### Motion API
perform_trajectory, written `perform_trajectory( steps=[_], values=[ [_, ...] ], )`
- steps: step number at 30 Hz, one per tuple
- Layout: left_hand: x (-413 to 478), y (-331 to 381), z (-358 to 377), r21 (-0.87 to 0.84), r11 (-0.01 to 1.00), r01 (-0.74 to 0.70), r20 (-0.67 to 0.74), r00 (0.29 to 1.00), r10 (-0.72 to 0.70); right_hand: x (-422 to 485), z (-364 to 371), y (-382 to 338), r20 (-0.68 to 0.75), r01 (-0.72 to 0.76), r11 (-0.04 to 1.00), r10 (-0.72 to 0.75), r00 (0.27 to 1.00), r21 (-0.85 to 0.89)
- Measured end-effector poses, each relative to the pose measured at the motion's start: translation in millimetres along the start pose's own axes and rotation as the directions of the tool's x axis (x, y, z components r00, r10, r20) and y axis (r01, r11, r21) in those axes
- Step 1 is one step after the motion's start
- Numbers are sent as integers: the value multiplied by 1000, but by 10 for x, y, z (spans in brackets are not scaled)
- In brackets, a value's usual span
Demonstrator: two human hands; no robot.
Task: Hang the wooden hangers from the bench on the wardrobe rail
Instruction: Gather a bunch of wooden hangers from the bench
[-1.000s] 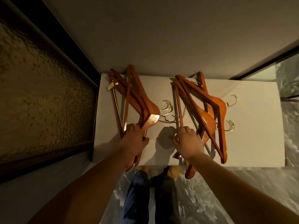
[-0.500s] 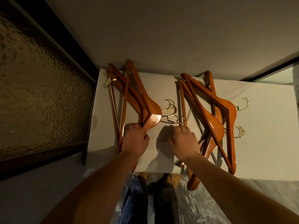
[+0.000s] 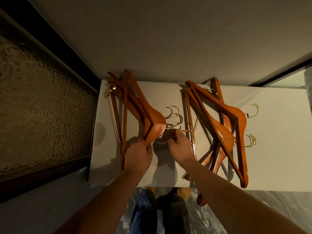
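Two piles of orange-brown wooden hangers with brass hooks lie on the white bench [image 3: 278, 159]. My left hand [image 3: 137, 154] grips the lower arm of the left pile [image 3: 143, 115]. My right hand [image 3: 181, 147] sits between the piles, its fingers at the brass hooks [image 3: 175, 120] of the left pile; I cannot tell whether they hold a hook. The right pile [image 3: 222, 130] lies untouched, one hanger end overhanging the bench's front edge. No wardrobe rail is in view.
A textured glass panel in a dark frame [image 3: 42, 107] stands left of the bench. A plain wall [image 3: 168, 39] rises behind it. My legs and feet [image 3: 160, 213] stand on the floor in front of the bench.
My right hand left the bar of the right pile and moved left to the hooks of the left pile. My left hand kept its grip on the left pile.
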State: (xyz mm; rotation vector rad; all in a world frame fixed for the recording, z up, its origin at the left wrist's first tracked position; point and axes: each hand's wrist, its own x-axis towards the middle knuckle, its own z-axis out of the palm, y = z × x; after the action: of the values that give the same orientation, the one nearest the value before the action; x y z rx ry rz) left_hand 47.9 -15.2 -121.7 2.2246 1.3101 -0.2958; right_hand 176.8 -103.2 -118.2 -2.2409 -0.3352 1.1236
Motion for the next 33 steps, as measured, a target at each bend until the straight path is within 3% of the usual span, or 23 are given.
perform_trajectory(
  steps=[3, 5, 12, 16, 19, 22, 28, 31, 33],
  values=[
    [-44, 19, 0, -45, 999, 26, -4, 1000, -26, -32, 33, -28, 2, -35, 973, 36, 999, 229],
    [-96, 31, 10, -70, 996, 49, -13, 999, -50, -65, 71, -45, -16, -20, 961, 25, 1000, 277],
    [-156, 94, -41, -325, 927, 187, 14, 981, -193, -38, 93, -52, -35, 24, 990, -19, 999, 136],
    [-106, 51, -122, -303, 933, 194, 45, 981, -190, 97, 108, -25, -108, 2, 1000, -2, 994, -4],
    [-62, -29, -138, -288, 940, 183, 62, 983, -172, 190, 132, -83, -252, -43, 999, 41, 967, 0],
    [-16, -82, -144, -278, 945, 173, 63, 985, -162, 346, 76, -212, -390, -153, 982, 185, 902, 111],
    [83, -85, -91, -314, 930, 189, 110, 981, -162, 571, -92, -329, -301, -323, 945, 322, 897, 49],
    [123, -102, -160, -394, 876, 279, 216, 954, -207, 602, -72, -350, -310, -244, 968, 249, 918, 56],
    [147, -131, -225, -422, 841, 337, 313, 925, -214, 567, -53, -358, -268, -165, 972, 207, 941, 170]
  ],
)
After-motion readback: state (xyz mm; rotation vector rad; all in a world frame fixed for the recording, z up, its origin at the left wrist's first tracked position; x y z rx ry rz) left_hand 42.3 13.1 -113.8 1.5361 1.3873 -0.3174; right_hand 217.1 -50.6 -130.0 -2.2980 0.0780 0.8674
